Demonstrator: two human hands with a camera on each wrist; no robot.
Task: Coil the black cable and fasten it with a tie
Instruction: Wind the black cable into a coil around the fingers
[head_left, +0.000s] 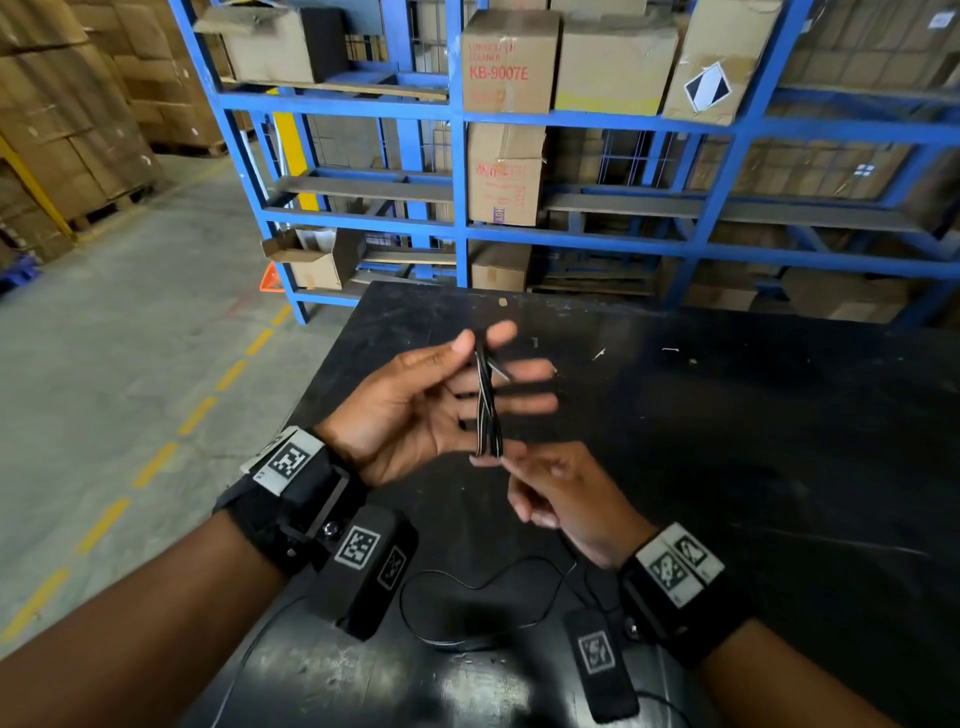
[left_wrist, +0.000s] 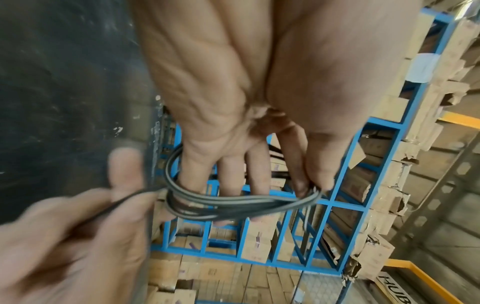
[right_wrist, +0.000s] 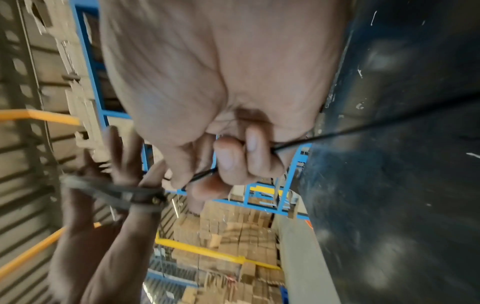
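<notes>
The black cable (head_left: 488, 405) is wound in several loops around my left hand (head_left: 415, 410), which is held palm up over the black table (head_left: 727, 415). In the left wrist view the loops (left_wrist: 228, 201) run from the little finger to the thumb and forefinger, which pinch them. Just below the coil, my right hand (head_left: 566, 499) pinches the free strand. The right wrist view shows that strand (right_wrist: 337, 131) passing through the curled fingers (right_wrist: 233, 156). The loose rest of the cable (head_left: 478, 587) lies curved on the table under my wrists. No tie is identifiable.
Blue steel racks (head_left: 571, 239) stacked with cardboard boxes stand right behind the table. The table's left edge runs diagonally beside my left forearm, with concrete floor and a dashed yellow line (head_left: 156, 462) beyond. Small pale scraps (head_left: 600, 354) lie on the far tabletop.
</notes>
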